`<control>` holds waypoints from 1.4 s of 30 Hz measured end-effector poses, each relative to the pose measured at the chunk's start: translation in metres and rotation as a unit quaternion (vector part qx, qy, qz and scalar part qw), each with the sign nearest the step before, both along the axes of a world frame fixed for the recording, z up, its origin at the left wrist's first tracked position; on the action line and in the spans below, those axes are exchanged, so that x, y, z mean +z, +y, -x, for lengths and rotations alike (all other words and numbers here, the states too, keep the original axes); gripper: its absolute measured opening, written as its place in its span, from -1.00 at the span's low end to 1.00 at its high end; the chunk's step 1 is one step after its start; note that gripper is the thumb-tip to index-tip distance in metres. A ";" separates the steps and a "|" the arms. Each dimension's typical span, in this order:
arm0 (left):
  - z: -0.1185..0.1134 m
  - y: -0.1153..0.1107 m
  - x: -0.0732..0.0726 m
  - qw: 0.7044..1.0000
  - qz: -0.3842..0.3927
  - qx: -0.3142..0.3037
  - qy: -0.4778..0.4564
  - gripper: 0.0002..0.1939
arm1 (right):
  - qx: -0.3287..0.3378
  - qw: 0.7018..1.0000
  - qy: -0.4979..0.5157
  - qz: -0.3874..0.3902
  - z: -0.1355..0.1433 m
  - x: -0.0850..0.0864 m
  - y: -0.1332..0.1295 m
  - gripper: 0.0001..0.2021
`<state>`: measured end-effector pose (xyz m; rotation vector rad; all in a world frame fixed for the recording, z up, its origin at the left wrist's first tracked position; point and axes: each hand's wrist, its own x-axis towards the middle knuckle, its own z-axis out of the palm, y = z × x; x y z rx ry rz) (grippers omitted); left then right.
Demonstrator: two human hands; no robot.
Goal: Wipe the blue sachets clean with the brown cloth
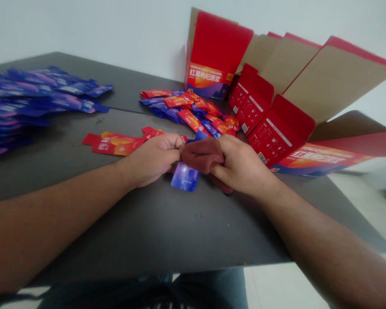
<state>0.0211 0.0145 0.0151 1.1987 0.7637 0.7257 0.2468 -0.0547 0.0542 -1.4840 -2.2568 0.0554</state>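
A small brown cloth point(203, 154) is bunched in my right hand point(244, 165), its fingers closed around it. The cloth lies over the middle of a blue sachet point(184, 177), whose lower end shows beneath it and whose top sticks out behind. My left hand point(157, 159) is closed at the sachet's left side, pinching its edge; the fingertips are partly hidden by the cloth. Just beyond my left hand, a red sachet point(116, 143) lies flat on the table, with another red sachet point(152, 132) beside it.
Mixed red and blue sachets form a pile point(186, 107) behind my hands. A large heap of blue sachets point(35, 103) covers the grey table's point(167, 240) left. Red cartons with raised flaps, including one upright carton point(212, 56) and an open carton point(321, 156), stand at the right.
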 end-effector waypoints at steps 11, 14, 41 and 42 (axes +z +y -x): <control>0.001 0.002 -0.002 0.999 -0.028 0.017 0.001 -0.81 | 0.101 0.992 -0.029 0.074 0.000 0.002 -0.001 -0.87; 0.000 0.001 0.001 1.000 0.001 0.008 0.003 -0.80 | -0.002 1.000 -0.018 0.004 -0.002 0.001 0.002 -0.86; -0.001 0.005 0.001 0.998 0.026 0.051 -0.018 -0.84 | 0.034 0.999 -0.032 0.006 0.005 0.000 -0.004 -0.84; -0.001 0.005 0.001 0.998 0.028 0.054 -0.022 -0.85 | 0.028 0.999 -0.025 0.000 0.004 -0.001 -0.002 -0.85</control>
